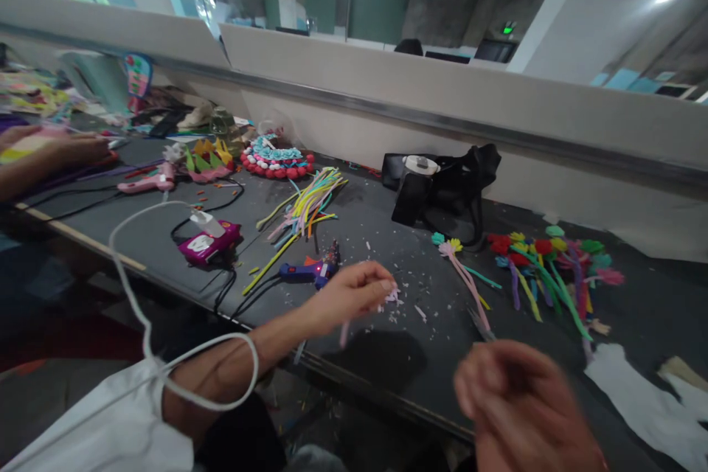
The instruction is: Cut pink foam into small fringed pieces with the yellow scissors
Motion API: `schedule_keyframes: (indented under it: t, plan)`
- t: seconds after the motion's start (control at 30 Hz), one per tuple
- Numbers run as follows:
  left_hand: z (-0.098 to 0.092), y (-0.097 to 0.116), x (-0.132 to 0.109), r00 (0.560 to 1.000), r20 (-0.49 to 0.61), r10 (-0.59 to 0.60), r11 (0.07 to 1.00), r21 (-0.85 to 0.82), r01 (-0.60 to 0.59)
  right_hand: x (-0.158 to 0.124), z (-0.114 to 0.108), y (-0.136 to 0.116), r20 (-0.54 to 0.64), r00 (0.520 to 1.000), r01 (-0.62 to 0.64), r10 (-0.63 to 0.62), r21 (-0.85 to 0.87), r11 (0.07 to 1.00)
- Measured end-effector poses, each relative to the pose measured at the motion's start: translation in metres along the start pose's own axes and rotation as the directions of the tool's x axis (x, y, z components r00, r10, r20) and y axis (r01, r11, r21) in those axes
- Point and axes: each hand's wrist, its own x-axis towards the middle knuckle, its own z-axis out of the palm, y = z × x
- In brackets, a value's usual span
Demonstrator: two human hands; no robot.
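My left hand (pixel 354 293) is over the desk with thumb and fingers pinched on a pale pink pipe cleaner (pixel 344 334), whose end hangs below the palm. Pinkish bits show at the fingertips. Nearer the camera, my right hand (pixel 517 402) is blurred, its fingers curled; what they hold, if anything, cannot be made out. Just beyond it are the blades of scissors (pixel 482 324), their handles hidden. Pink-stemmed pipe cleaner flowers (pixel 462 269) lie by the blades. A blue glue gun (pixel 310 271) rests left of my left hand.
Loose pipe cleaners (pixel 310 203) lie behind the glue gun, and a heap of colourful flowers (pixel 553 258) at right. A black bag (pixel 464 177) stands by the partition (pixel 354 74). A purple power strip (pixel 210 242) and white cable (pixel 144 310) are at left, near another person's arm (pixel 49 162).
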Motion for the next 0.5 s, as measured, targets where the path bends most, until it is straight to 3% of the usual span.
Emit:
schedule_keyframes:
  t: [0.03, 0.1, 0.2, 0.27, 0.33, 0.4, 0.5]
  plan:
    - [-0.017, 0.007, 0.002, 0.994, -0.083, 0.073, 0.978, 0.200, -0.056, 0.006, 0.014, 0.003, 0.029, 0.999, -0.046, 0.046, 0.005, 0.999]
    - [-0.053, 0.018, 0.003, 0.962, -0.192, 0.192, 0.836, 0.545, -0.059, 0.013, 0.036, 0.012, 0.117, 0.981, -0.150, 0.154, -0.045, 0.988]
    - [-0.094, 0.027, -0.004, 0.952, -0.291, 0.097, 0.503, 0.839, 0.206, 0.013, 0.048, 0.028, 0.277, 0.943, -0.119, 0.182, -0.232, 0.965]
    - [-0.107, 0.026, -0.012, 0.958, -0.286, 0.024, 0.315, 0.911, 0.265, 0.012, 0.046, 0.037, 0.335, 0.927, -0.058, 0.169, -0.317, 0.947]
    - [-0.110, 0.020, -0.018, 0.959, -0.283, -0.025, 0.195, 0.939, 0.283, 0.012, 0.041, 0.043, 0.338, 0.927, -0.031, 0.160, -0.358, 0.933]
    - [-0.110, 0.012, -0.021, 0.952, -0.300, -0.059, 0.144, 0.941, 0.305, 0.014, 0.037, 0.047, 0.324, 0.934, -0.021, 0.150, -0.370, 0.929]
    - [-0.111, -0.001, -0.019, 0.944, -0.322, -0.072, 0.153, 0.932, 0.329, 0.017, 0.034, 0.050, 0.331, 0.934, -0.002, 0.133, -0.368, 0.930]
